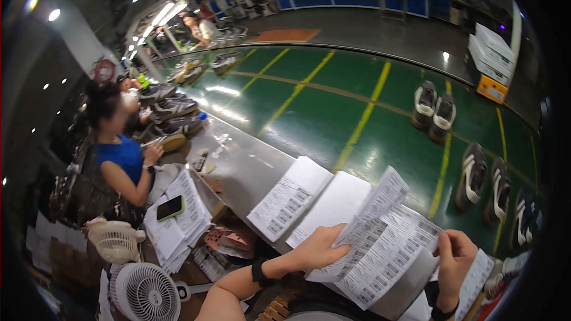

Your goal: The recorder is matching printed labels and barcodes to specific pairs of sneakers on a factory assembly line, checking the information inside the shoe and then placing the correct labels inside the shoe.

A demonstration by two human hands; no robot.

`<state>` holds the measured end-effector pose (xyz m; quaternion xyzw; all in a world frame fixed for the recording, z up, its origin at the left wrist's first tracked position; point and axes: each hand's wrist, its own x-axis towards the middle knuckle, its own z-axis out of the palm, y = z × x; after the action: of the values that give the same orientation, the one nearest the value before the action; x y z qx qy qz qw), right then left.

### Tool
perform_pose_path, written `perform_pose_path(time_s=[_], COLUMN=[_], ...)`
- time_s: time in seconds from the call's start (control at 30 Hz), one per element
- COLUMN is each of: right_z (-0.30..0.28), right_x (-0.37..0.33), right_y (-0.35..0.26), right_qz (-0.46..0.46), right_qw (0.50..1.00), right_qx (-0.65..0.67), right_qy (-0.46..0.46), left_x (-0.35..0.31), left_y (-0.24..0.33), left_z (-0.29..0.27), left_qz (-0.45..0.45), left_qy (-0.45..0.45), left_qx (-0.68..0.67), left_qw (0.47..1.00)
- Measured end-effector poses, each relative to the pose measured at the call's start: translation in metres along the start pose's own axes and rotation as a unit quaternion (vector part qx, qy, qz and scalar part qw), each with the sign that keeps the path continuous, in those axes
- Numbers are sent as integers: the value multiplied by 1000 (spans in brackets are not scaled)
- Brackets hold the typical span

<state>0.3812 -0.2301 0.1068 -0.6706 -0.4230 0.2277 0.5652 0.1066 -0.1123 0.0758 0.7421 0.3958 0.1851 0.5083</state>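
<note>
Stretching crosswise, printed sheets [380, 255] are lying between the left hand [325, 247] and right hand [458, 257]. Each is gripping one side.

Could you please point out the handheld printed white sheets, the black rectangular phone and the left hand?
Handheld printed white sheets [380, 257], head view: printed face.
Black rectangular phone [171, 208], head view: screen's middle.
Left hand [322, 247], head view: its back.
</note>
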Motion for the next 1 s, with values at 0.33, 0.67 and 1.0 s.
perform_pose_path(time_s=[0.33, 0.67, 1.0], right_z=[-164, -278, -289], right_x=[104, 198, 197], right_y=[103, 241, 252], right_qz=[-32, 83, 107], right_qw=[981, 945, 835], right_qx=[-37, -68, -412], right_qy=[189, 309, 348], left_x=[56, 367, 501], left_y=[-29, 38, 87], left_z=[-84, 41, 137], left_qz=[-22, 266, 57], left_qy=[8, -33, -110], left_qx=[480, 473, 567], left_qw=[877, 839, 814])
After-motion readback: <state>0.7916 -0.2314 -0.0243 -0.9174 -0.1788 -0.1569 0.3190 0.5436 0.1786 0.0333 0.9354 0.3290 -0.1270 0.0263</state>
